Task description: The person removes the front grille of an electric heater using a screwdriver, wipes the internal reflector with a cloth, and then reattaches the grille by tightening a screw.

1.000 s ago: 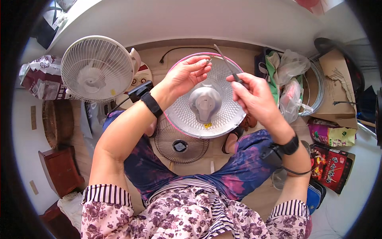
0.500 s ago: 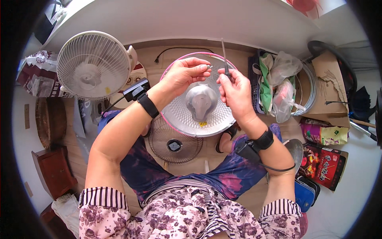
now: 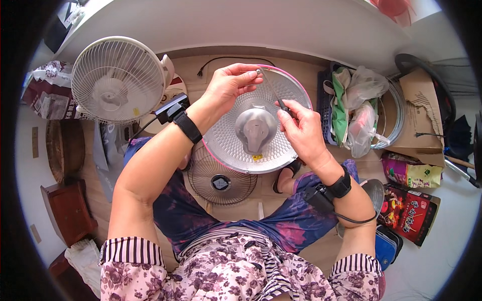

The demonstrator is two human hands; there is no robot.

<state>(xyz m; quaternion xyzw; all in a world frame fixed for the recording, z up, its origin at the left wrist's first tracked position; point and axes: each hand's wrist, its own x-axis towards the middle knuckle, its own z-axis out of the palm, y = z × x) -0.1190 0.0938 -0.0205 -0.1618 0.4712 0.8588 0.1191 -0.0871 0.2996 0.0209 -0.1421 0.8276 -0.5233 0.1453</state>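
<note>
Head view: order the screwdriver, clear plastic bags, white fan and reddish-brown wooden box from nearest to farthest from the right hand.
From the right hand:
1. screwdriver, gripped in it
2. clear plastic bags, to its right
3. white fan, across at upper left
4. reddish-brown wooden box, far left, lower down
</note>
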